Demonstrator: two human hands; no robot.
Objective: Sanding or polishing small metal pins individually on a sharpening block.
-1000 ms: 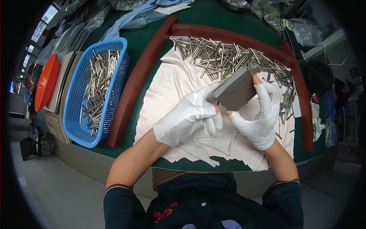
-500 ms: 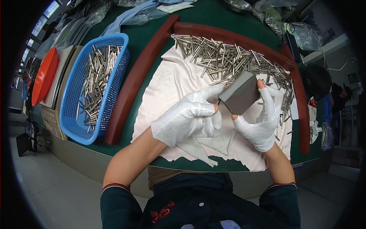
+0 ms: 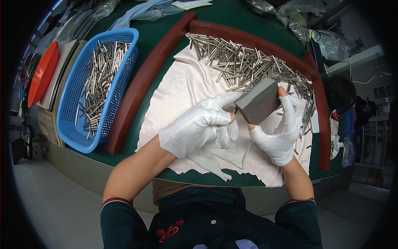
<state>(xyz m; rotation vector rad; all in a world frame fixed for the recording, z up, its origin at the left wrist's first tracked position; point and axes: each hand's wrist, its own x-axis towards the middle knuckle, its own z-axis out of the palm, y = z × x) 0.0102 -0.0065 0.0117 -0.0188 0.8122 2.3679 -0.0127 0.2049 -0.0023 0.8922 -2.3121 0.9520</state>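
Over the pale cloth, my right hand point(image 3: 278, 135), in a white glove with bare fingertips, grips a dark grey rectangular block point(image 3: 262, 101) between thumb and fingers. The block is tilted, its broad face toward me. My left hand point(image 3: 198, 124), gloved the same way, is closed at the block's left edge. Between its thumb and index finger shows the small dark end of a metal pin point(image 3: 236, 111); the rest of that pin is hidden. Beyond both hands lies a heap of loose shiny metal pins point(image 3: 244, 60).
Dark red wooden bars point(image 3: 143, 89) frame the cloth point(image 3: 166, 103) on the green table. To the left stands a blue perforated basket point(image 3: 76, 141) holding more pins, with an orange-red tray point(image 3: 43, 74) beyond it. A metal bowl point(image 3: 262, 6) and plastic bags point(image 3: 331, 43) lie at the back.
The whole scene has shifted slightly left in view. The block has tipped a little, and more of its upper left side shows. Both hands keep their grip.
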